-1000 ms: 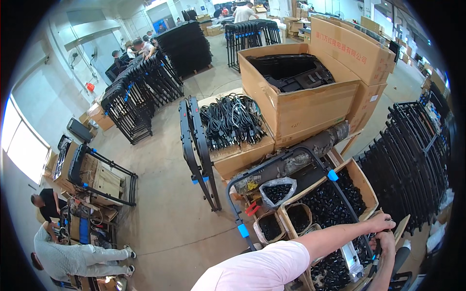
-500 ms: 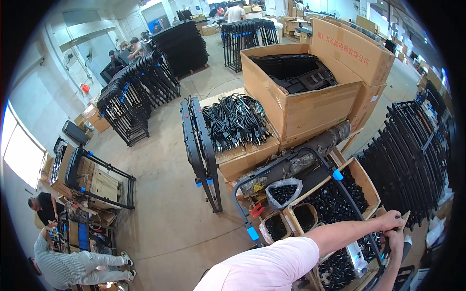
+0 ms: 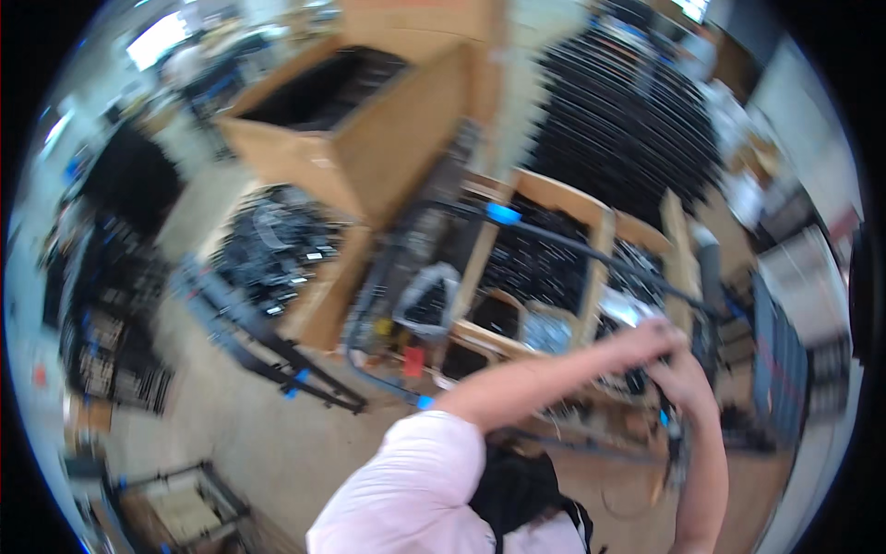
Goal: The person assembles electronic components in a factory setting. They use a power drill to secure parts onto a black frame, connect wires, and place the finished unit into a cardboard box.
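My left hand [image 3: 651, 340] and my right hand [image 3: 685, 377] meet at the right end of a bent black tube frame [image 3: 591, 251] with blue clips. Both look closed, but motion smears the fingers and whatever they hold cannot be made out. Something dark with a blue spot shows just under my right hand. Below the frame is a wooden bin [image 3: 604, 254] split into compartments. Small black parts [image 3: 535, 263] fill it, and a clear bag [image 3: 546, 330] lies among them.
A bag of black parts [image 3: 429, 300] stands left of the bin. Farther left are a heap of black cables [image 3: 277, 245], folded black frames [image 3: 268, 346] and a large carton [image 3: 406, 138]. Behind the bin rises a stack of black frames [image 3: 623, 120].
The view has swung to the right and blurred. My hands, at the bin's right side before, now show nearer the picture's middle, close together. The clear bag in the bin has come into view.
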{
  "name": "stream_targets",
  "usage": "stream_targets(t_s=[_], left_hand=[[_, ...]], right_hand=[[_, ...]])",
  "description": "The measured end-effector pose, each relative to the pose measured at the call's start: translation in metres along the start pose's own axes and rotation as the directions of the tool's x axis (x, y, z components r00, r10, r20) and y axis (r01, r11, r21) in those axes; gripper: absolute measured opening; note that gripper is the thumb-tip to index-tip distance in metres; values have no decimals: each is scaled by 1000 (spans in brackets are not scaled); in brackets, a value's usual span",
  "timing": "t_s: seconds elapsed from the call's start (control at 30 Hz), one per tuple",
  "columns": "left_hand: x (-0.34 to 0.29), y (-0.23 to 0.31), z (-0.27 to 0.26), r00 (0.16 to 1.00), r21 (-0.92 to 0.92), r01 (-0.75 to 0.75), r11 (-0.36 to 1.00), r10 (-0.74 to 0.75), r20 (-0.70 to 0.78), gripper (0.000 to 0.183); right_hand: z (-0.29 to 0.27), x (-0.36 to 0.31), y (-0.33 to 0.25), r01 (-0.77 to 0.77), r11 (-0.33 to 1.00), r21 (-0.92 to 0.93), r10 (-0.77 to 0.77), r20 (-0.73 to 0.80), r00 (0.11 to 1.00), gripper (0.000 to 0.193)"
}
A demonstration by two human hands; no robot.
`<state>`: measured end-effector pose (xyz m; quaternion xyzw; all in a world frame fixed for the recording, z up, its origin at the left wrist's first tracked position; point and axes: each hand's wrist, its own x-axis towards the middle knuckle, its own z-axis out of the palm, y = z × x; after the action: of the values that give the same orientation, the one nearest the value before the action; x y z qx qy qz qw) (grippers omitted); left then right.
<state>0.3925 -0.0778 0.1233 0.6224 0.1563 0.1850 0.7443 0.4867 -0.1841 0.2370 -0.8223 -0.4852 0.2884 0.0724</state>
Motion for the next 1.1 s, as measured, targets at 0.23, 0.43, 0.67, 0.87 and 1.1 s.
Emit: stream_targets(t_s=[0.23,0.43,0.67,0.87,1.1], left_hand=[[-64,9,49,994,-314,95,945,-71,87,30],[-139,1,91,997,-237,74,969,-64,51,31],[-173,-28,117,996,-244,90,966,-89,14,28],[-177,-41,121,998,-204,61,977,-62,1,32],[-182,-36,121,999,-157,43,987,-43,4,31]], right_hand=[[8,-96,-10,-129,991,-42,132,98,986,45],[46,-163,8,-94,995,-27,96,103,990,50],[82,-194,31,-69,997,-18,70,79,994,47],[90,-201,37,-56,998,-24,58,57,997,47],[96,-201,37,-30,999,-29,31,27,999,47]])
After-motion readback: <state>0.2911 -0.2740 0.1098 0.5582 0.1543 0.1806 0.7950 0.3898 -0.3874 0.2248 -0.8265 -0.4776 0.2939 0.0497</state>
